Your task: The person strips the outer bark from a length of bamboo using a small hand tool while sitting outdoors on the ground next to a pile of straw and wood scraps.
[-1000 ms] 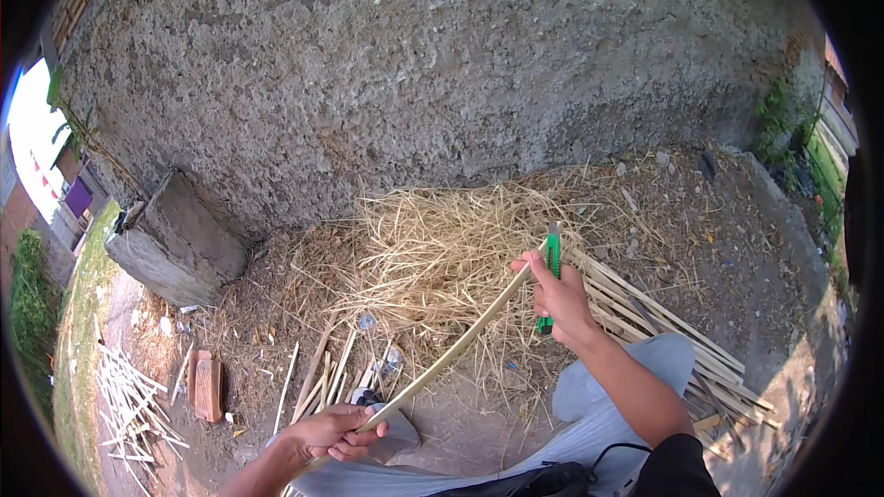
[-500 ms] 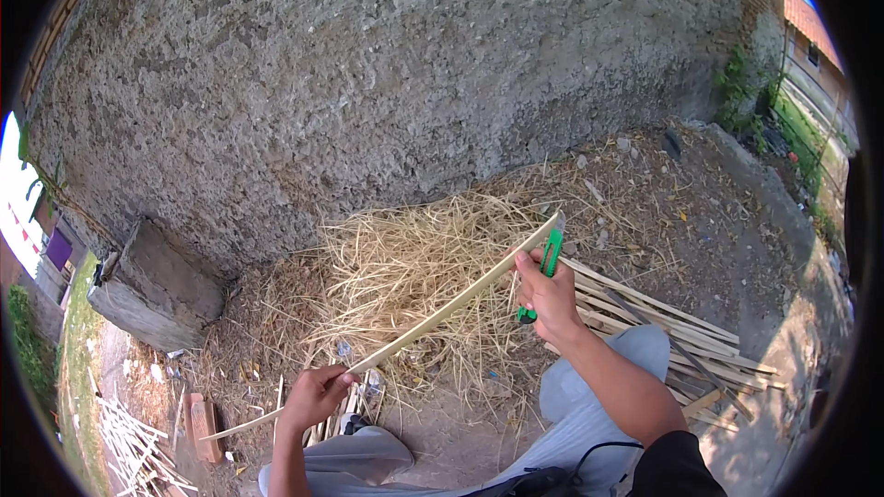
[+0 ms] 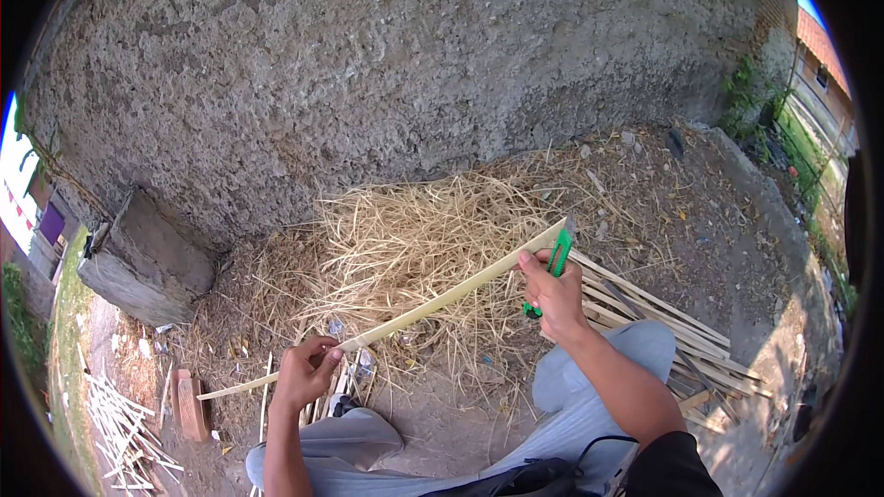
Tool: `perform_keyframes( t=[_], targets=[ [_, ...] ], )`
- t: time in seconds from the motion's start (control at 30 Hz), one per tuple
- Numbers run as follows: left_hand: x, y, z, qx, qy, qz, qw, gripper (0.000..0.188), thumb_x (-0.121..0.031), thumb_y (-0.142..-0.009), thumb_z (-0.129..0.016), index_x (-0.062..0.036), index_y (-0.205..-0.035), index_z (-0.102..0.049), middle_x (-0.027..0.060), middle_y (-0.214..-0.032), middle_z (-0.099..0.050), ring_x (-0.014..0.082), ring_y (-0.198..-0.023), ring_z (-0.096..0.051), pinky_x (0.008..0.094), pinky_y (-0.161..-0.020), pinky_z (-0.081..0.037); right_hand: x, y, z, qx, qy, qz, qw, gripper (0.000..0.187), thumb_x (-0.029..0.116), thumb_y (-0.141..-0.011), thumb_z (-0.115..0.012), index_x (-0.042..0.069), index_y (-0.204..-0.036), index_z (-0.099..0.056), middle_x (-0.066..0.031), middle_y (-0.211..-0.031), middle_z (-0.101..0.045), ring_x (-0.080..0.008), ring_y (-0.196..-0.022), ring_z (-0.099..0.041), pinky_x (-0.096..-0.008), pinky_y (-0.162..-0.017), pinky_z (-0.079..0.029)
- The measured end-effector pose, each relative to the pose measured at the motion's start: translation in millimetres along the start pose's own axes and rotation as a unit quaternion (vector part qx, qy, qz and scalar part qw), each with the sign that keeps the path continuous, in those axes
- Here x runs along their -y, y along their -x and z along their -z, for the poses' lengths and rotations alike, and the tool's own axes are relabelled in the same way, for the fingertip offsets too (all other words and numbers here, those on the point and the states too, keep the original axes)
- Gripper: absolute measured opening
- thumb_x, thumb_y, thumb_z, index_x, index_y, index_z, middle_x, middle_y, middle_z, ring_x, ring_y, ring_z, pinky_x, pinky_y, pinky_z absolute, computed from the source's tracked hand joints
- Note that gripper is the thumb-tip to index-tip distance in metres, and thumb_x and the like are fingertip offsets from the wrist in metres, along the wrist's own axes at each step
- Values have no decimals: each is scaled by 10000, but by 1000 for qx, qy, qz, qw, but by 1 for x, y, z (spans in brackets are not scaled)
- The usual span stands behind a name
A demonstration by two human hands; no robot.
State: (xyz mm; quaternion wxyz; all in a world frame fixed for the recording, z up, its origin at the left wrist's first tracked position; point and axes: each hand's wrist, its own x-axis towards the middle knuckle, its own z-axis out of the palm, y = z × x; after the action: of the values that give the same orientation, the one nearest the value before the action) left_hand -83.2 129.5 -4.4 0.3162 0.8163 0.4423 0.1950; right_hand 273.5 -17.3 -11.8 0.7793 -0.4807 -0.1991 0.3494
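A long, pale bamboo strip slants across in front of me, its far end up at the right. My left hand is closed around its lower part, and a thin tail of the strip sticks out beyond the fingers to the left. My right hand grips a green box cutter, blade end upward. The right thumb and fingers also pinch the strip near its far end, where the cutter's blade lies close by. Whether the blade touches the strip I cannot tell.
A heap of thin shavings lies below a rough wall. Pale strips are stacked by my right knee, with more strips at far left beside a reddish brick. A concrete block stands against the wall.
The strip has turned slightly, showing more of its broad face. My left hand has shifted a little up and left, and the view has moved slightly. Both hands keep their hold.
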Motion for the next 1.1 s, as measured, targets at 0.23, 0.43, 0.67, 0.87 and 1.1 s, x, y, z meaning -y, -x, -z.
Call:
perform_keyframes(
  t=[0.23,0.43,0.67,0.87,1.1],
  targets=[
    [-5,-5,3,-46,-22,-59,997,257,-172,-739,-844,9,-880,-728,80,-817,-689,147,-708,-667,280,-610,-561,-6,-3,-3,-25,30,12,999,214,181,-880,-741,-10,-891,-644,-25,-635,-609,-35,-415,-374,-229,-390,-300],
    [-1,-12,-17,-107,-24,-131,985,255,-214,-735,-845,-16,-860,-743,63,-757,-683,171,-618,-648,301,-533,-481,-7,-9,-4,-39,12,-8,999,203,256,-956,-637,85,-863,-578,-48,-678,-612,-28,-384,-301,-216,-381,-257],
    [-16,-14,-30,-120,-83,-163,976,368,-280,-704,-856,-79,-986,-733,48,-845,-699,198,-722,-664,359,-683,-488,-26,-23,16,-161,-42,-80,983,278,296,-984,-594,54,-849,-572,-32,-733,-567,-49,-445,-327,-238,-394,-286],
    [-5,-9,-12,-362,-176,-189,896,461,-282,-866,-709,-46,-1227,-545,108,-1305,-556,303,-1311,-446,484,-1114,-163,6,-55,45,-252,-81,-19,964,232,268,-1002,-557,69,-886,-584,-81,-830,-649,-56,-462,-328,-237,-400,-290],
    [40,-14,65,-654,208,203,698,625,-367,-946,-594,11,-1358,-316,204,-1366,-348,313,-1304,-301,498,-1111,-269,41,-85,101,-290,-134,39,947,201,236,-1022,-500,72,-940,-580,-87,-883,-669,-56,-479,-324,-239,-418,-300]
  ],
)
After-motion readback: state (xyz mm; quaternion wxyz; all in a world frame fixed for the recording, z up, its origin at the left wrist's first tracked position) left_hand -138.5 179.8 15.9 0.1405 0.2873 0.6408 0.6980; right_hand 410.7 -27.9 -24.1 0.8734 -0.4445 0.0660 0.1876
